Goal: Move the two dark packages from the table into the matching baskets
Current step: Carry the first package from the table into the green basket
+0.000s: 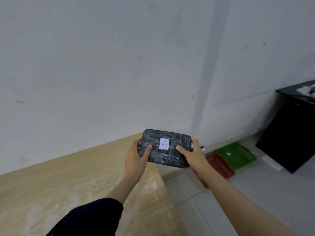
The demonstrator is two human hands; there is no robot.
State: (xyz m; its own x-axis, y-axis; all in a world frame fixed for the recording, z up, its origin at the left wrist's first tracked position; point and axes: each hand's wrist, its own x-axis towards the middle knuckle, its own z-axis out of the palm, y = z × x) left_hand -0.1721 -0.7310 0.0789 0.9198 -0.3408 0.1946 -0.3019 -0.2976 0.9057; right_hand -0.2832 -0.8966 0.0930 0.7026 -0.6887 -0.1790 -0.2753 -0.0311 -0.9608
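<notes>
A dark, flat rectangular package [165, 148] with rounded corners, wrapped in glossy, wrinkled clear tape, sits in the middle of the frame, slightly below centre. It is held up in the air, above the far right corner of the light wooden table [68, 181] that fills the lower left. On its upper face is a small white paper label [164, 143] with a blue handwritten "A".

The left hand [134, 160] grips the package's left short end — thumb pressed on the top face, fingers curled around the edge and underneath. The right hand [192, 155] clamps the right short end the same way, thumb on top near the label, fingers wrapped behind. Both hands are closed firmly on the package, not spread.

At the right of the frame, on the pale tiled floor [255, 193] against the wall, a green plastic basket [238, 155] stands just beside a red plastic basket [219, 166] — the red one partly hidden by the right forearm. A black cabinet [289, 133] stands at the far right edge.
</notes>
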